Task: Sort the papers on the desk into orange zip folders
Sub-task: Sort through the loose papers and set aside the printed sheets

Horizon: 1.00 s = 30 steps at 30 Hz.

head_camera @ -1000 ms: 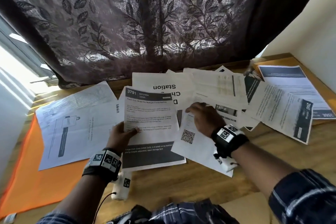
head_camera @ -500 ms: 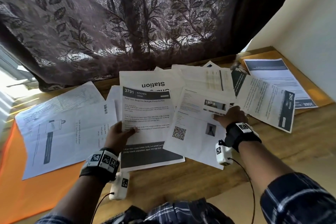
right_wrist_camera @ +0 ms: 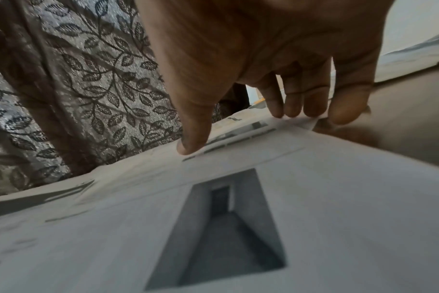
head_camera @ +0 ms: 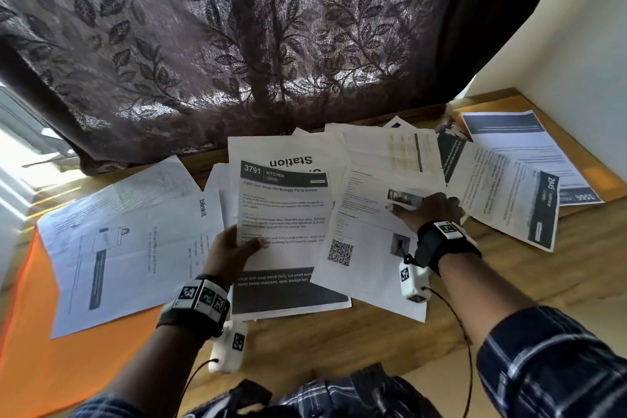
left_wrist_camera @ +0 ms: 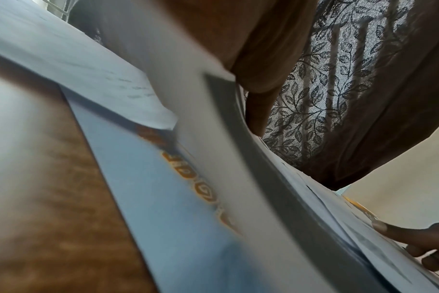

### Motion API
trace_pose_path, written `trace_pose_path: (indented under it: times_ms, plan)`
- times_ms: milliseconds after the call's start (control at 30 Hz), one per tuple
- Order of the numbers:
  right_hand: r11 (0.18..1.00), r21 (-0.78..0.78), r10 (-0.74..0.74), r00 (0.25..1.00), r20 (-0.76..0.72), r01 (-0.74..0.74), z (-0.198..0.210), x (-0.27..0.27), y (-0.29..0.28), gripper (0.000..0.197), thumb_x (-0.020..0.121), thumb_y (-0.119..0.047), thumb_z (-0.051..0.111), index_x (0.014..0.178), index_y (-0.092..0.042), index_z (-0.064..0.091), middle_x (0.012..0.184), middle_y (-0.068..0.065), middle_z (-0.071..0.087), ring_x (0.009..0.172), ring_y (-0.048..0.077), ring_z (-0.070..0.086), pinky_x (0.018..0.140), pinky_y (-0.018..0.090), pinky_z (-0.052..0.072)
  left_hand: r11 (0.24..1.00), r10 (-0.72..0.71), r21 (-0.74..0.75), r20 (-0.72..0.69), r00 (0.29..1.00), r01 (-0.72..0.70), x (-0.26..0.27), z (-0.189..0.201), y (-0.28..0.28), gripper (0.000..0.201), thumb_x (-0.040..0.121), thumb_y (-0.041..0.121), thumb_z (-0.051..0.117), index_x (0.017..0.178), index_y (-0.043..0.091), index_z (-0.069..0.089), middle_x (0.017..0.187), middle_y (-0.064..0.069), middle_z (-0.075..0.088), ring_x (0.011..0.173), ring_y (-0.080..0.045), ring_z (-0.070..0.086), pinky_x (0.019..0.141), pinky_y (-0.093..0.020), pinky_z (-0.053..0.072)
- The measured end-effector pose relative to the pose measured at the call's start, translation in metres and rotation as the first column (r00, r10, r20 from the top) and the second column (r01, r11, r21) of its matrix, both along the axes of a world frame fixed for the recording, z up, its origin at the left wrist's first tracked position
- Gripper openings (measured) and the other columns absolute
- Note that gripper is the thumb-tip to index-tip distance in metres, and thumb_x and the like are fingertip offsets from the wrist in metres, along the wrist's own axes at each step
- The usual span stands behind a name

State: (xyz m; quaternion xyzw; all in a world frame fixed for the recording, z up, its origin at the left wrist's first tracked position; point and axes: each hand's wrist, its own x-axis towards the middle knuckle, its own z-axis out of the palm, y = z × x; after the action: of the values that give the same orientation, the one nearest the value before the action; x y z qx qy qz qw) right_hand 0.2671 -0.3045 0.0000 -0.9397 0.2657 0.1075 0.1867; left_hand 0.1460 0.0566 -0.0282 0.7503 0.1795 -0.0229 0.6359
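Printed papers lie spread over a wooden desk point(head_camera: 509, 282). My left hand point(head_camera: 237, 248) grips the left edge of the "3791 KITCHEN" sheet point(head_camera: 285, 214), thumb on top and fingers hidden beneath; the left wrist view shows this sheet point(left_wrist_camera: 238, 178) lifted off the pile. My right hand point(head_camera: 427, 207) arches over the QR-code sheet point(head_camera: 359, 248). In the right wrist view its thumb point(right_wrist_camera: 188, 144) and fingertips point(right_wrist_camera: 291, 113) touch that sheet point(right_wrist_camera: 313, 198) near its far edge. One orange folder point(head_camera: 34, 332) lies at the left under a "blinkit" sheet point(head_camera: 135, 241). Another orange folder point(head_camera: 607, 180) is at the far right.
A dark leaf-patterned curtain point(head_camera: 271, 44) hangs along the desk's back edge. A white wall point(head_camera: 576, 44) closes the right side. More sheets overlap at the back and right, including a "Station" sheet point(head_camera: 291, 159) and a dark-banded sheet point(head_camera: 509, 204). The desk's front edge is near my body.
My right hand slid right across the QR-code sheet, from its middle to its right edge. My left hand kept its grip on the 3791 sheet.
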Motion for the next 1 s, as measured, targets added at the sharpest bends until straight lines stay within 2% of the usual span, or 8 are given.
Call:
trace_pose_path:
  times_ms: [67, 167, 300, 467, 667, 767, 867, 1000]
  plan:
    - [0.999, 0.023, -0.03, 0.999, -0.019, 0.03, -0.005, 0.006, 0.0, 0.122, 0.059, -0.069, 0.08, 0.144, 0.001, 0.028, 0.144, 0.024, 0.035, 0.136, 0.04, 0.032, 0.113, 0.047, 0.027, 1.0, -0.002, 0.007, -0.006, 1.0, 0.002, 0.002, 0.001, -0.001, 0.02, 0.079, 0.015, 0.081, 0.095, 0.023, 0.073, 0.103, -0.005, 0.077, 0.096, -0.027, 0.072, 0.092, -0.055, 0.055]
    - [0.995, 0.056, -0.075, 0.994, -0.08, 0.08, -0.011, 0.017, 0.0, 0.134, 0.055, -0.066, 0.084, 0.15, 0.0, 0.016, 0.155, 0.022, 0.023, 0.144, 0.041, 0.022, 0.114, 0.053, 0.024, 1.0, -0.01, -0.008, -0.009, 1.0, 0.009, 0.003, 0.0, -0.003, 0.022, 0.076, 0.021, 0.081, 0.096, 0.024, 0.073, 0.102, -0.004, 0.077, 0.096, -0.026, 0.073, 0.092, -0.054, 0.056]
    - [0.997, 0.045, -0.064, 0.995, -0.073, 0.068, -0.008, 0.02, 0.002, 0.116, 0.064, -0.055, 0.085, 0.145, 0.002, 0.025, 0.148, 0.022, 0.032, 0.139, 0.041, 0.028, 0.113, 0.049, 0.026, 0.998, -0.032, -0.056, -0.01, 0.999, 0.032, 0.004, -0.004, -0.004, 0.036, 0.067, 0.033, 0.083, 0.1, 0.022, 0.073, 0.105, -0.005, 0.077, 0.099, -0.028, 0.072, 0.093, -0.055, 0.055]
    - [0.995, 0.053, -0.077, 0.994, -0.073, 0.081, -0.005, 0.022, 0.001, 0.117, 0.066, -0.047, 0.087, 0.147, -0.001, 0.018, 0.148, 0.025, 0.029, 0.138, 0.042, 0.032, 0.111, 0.05, 0.029, 0.999, -0.029, -0.044, -0.015, 0.999, 0.029, 0.009, -0.01, -0.006, 0.019, 0.086, 0.006, 0.073, 0.099, 0.02, 0.072, 0.102, -0.004, 0.077, 0.095, -0.027, 0.073, 0.091, -0.054, 0.056]
    - [0.999, 0.019, -0.038, 0.999, -0.007, 0.039, -0.007, 0.019, 0.007, 0.092, 0.061, -0.05, 0.088, 0.13, -0.004, 0.047, 0.133, 0.022, 0.043, 0.124, 0.041, 0.045, 0.102, 0.046, 0.038, 0.995, -0.062, -0.083, -0.025, 0.998, 0.059, 0.016, -0.011, -0.011, 0.017, 0.09, 0.007, 0.069, 0.105, 0.015, 0.07, 0.105, -0.006, 0.076, 0.097, -0.029, 0.073, 0.091, -0.055, 0.056]
    - [0.998, 0.056, 0.038, 0.997, 0.071, -0.042, -0.008, 0.011, 0.011, 0.073, 0.064, -0.048, 0.087, 0.118, -0.009, 0.054, 0.124, 0.019, 0.044, 0.116, 0.042, 0.048, 0.098, 0.047, 0.042, 0.993, -0.084, -0.089, -0.016, 0.996, 0.082, 0.02, -0.011, -0.016, 0.02, 0.09, 0.006, 0.069, 0.109, 0.01, 0.068, 0.107, -0.008, 0.076, 0.098, -0.028, 0.073, 0.09, -0.054, 0.057]
    - [0.982, 0.037, 0.181, 0.977, 0.11, -0.186, -0.007, 0.004, 0.016, 0.058, 0.071, -0.048, 0.081, 0.114, -0.017, 0.059, 0.124, 0.016, 0.047, 0.117, 0.041, 0.05, 0.098, 0.047, 0.045, 0.99, -0.126, -0.058, -0.007, 0.992, 0.126, 0.022, -0.012, -0.021, 0.024, 0.088, 0.01, 0.072, 0.112, 0.009, 0.068, 0.109, -0.007, 0.075, 0.099, -0.027, 0.072, 0.09, -0.053, 0.057]
    - [0.903, -0.14, 0.419, 0.905, 0.072, -0.407, 0.007, 0.019, 0.021, 0.067, 0.072, -0.05, 0.077, 0.13, -0.027, 0.052, 0.139, 0.008, 0.043, 0.128, 0.035, 0.043, 0.103, 0.048, 0.036, 0.987, -0.158, -0.025, 0.004, 0.987, 0.158, 0.023, -0.014, -0.026, 0.03, 0.076, 0.024, 0.076, 0.106, 0.017, 0.071, 0.107, -0.005, 0.076, 0.098, -0.026, 0.072, 0.09, -0.053, 0.057]
